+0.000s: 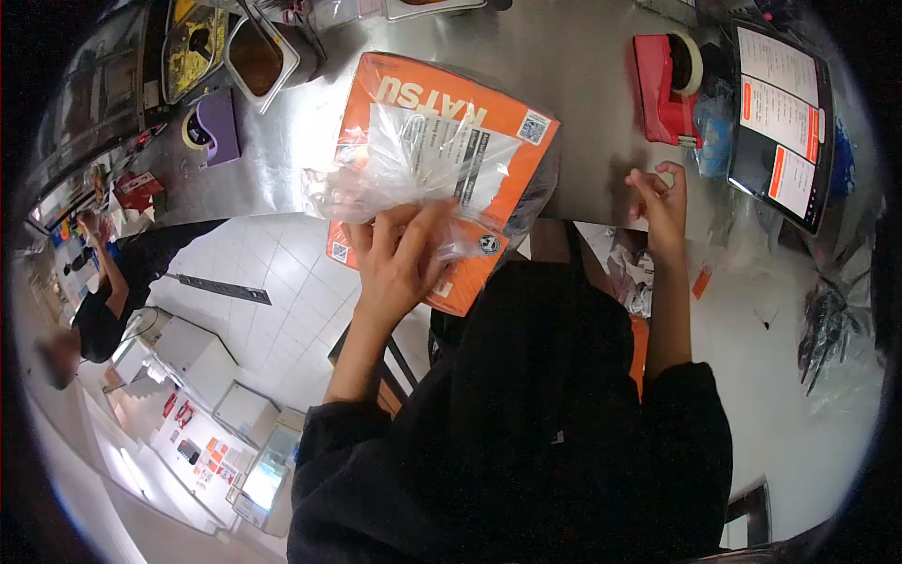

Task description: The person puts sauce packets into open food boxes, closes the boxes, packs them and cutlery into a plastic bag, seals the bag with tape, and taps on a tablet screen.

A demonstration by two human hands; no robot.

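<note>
An orange box [517, 160] with large white letters and a white paper label lies at the counter's front edge, wrapped in a clear plastic bag [366, 188]. My left hand [402, 249] is on the box's near side, its fingers bent and closed over the bunched plastic. To the right, my right hand [658, 199] is raised near the counter edge, away from the box. Its fingers are curled but apart, and nothing shows between them. The red tape dispenser [653, 89] with a pale roll stands just beyond that hand.
A tablet [778, 127] stands at the right. On the left of the steel counter [587, 75] are a purple tape dispenser [222, 132] and metal food containers [258, 56]. Another person [108, 301] in dark clothes is at far left. Crumpled plastic [827, 329] lies at far right.
</note>
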